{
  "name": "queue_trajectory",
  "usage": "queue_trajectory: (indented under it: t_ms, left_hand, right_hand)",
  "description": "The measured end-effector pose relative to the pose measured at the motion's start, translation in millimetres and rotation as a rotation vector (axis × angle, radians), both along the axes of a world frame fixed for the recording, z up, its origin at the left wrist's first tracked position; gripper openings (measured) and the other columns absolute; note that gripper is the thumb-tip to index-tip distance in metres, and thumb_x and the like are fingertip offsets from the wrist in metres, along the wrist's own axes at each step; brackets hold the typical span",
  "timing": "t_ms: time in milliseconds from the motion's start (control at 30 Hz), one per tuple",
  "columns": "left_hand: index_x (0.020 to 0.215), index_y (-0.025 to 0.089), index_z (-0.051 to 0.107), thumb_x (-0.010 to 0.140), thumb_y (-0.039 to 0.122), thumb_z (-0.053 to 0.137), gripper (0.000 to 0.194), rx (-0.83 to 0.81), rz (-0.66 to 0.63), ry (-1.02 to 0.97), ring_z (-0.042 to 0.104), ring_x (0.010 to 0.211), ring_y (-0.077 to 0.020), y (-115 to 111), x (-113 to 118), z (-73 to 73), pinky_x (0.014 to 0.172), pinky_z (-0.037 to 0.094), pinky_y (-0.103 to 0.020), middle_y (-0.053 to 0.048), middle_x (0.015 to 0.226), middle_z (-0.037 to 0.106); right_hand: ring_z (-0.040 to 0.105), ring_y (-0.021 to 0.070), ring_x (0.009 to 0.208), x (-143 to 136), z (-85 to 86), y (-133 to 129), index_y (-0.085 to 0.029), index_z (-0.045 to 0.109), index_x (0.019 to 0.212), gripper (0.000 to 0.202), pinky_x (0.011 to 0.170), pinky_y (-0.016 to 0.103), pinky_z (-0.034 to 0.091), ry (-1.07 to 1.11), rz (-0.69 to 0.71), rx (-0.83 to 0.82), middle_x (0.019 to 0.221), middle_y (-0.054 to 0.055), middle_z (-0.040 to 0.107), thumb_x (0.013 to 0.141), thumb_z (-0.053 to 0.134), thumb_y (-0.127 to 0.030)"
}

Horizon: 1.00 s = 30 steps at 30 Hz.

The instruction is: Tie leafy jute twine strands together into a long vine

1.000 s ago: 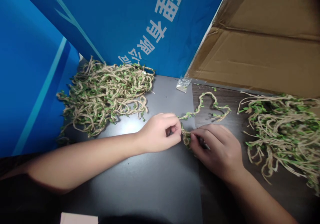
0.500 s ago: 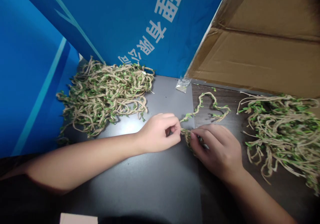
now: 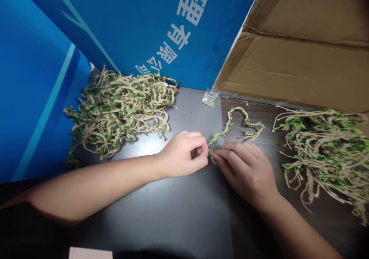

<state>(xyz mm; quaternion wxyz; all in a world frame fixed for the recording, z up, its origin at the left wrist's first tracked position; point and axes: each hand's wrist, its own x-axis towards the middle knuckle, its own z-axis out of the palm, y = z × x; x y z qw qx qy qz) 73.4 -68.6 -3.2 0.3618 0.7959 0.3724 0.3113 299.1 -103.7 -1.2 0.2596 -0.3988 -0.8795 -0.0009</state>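
Observation:
Between my hands runs a tan twine with small green leaves, a leafy twine garland (image 3: pixel 228 125). Its loose length curves over the dark wood surface beyond my fingers. My left hand (image 3: pixel 187 153) is closed in a pinch on the garland, thumb and forefinger making a ring. Close beside it, my right hand (image 3: pixel 247 169) pinches a short bunched part of the same garland with thumb and fingertips. The exact grip is partly hidden behind the fingers of both hands.
A heap of leafy twine (image 3: pixel 123 111) lies at the left, and another pile (image 3: pixel 328 151) with loose ends lies at the right. Blue printed panels (image 3: pixel 121 24) and a cardboard sheet (image 3: pixel 302 66) stand behind. A small clear packet (image 3: pixel 210 99) lies by the panel's base.
My right hand has shifted slightly left, nearer my left fingertips, and covers more of the bunched twine. My left hand stays in place.

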Motion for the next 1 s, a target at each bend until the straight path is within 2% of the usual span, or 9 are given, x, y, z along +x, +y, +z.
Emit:
queue_trajectory:
  t_ms: [333,400,533,600,667,833,1000]
  left_hand:
    - [0.073,0.015,0.062,0.082,0.008,0.061,0.011,-0.02,0.013,-0.02,0.05,0.066,-0.0086,1,0,1.2,0.069,0.04,-0.024,0.003,0.071,0.057]
    - [0.074,0.015,0.062,0.083,0.008,0.061,0.011,-0.018,0.01,-0.016,0.051,0.066,-0.0087,1,0,1.1,0.07,0.04,-0.024,0.003,0.072,0.057]
    - [0.075,0.015,0.062,0.084,0.01,0.062,0.011,-0.018,0.007,0.001,0.051,0.067,-0.0091,0,0,0.1,0.069,0.04,-0.024,0.003,0.071,0.057]
    - [0.076,0.015,0.063,0.085,0.011,0.061,0.011,-0.018,0.006,0.001,0.051,0.067,-0.0093,1,0,-0.4,0.07,0.04,-0.024,0.003,0.072,0.057]
    - [0.076,0.016,0.064,0.085,0.011,0.061,0.011,-0.021,0.004,0.0,0.052,0.067,-0.0094,1,0,-0.5,0.071,0.04,-0.025,0.003,0.072,0.058]
    - [0.075,0.015,0.063,0.084,0.011,0.062,0.01,-0.017,0.011,0.003,0.051,0.067,-0.0092,0,0,0.7,0.071,0.04,-0.025,0.003,0.071,0.057]
    - [0.073,0.015,0.06,0.081,0.009,0.061,0.011,-0.028,0.012,-0.006,0.05,0.066,-0.0091,0,0,1.1,0.07,0.04,-0.025,0.003,0.07,0.056]
  right_hand:
    - [0.066,0.022,0.085,5,-0.7,3,-0.02,0.059,0.093,0.01,0.077,0.037,0.049,0.064,-0.214,-0.036,0.092,0.005,0.07,0.095,0.069,-0.019]
    - [0.067,0.0232,0.089,4,-0.8,3,-0.019,0.063,0.102,0.008,0.077,0.038,0.05,0.061,-0.194,-0.044,0.099,0.007,0.071,0.096,0.067,-0.018]
    - [0.065,0.025,0.097,1,1.4,0,-0.015,0.063,0.128,0.035,0.081,0.039,0.051,0.062,-0.026,-0.025,0.113,0.012,0.072,0.094,0.068,-0.013]
    - [0.064,0.0255,0.098,-1,2.1,-1,-0.016,0.064,0.128,0.036,0.085,0.04,0.051,0.032,0.044,-0.011,0.115,0.012,0.072,0.093,0.072,-0.015]
    - [0.063,0.0258,0.1,-3,1.5,0,-0.017,0.066,0.122,0.029,0.089,0.042,0.05,0.014,0.049,0.014,0.114,0.011,0.073,0.094,0.074,-0.017]
    - [0.062,0.0231,0.094,0,-0.7,4,-0.02,0.065,0.102,0.009,0.092,0.041,0.047,0.002,-0.04,0.025,0.101,0.005,0.074,0.096,0.07,-0.016]
    - [0.062,0.0225,0.086,9,-1.1,6,-0.02,0.061,0.091,0.008,0.079,0.038,0.042,-0.005,-0.284,0.068,0.094,0.006,0.072,0.095,0.068,-0.022]
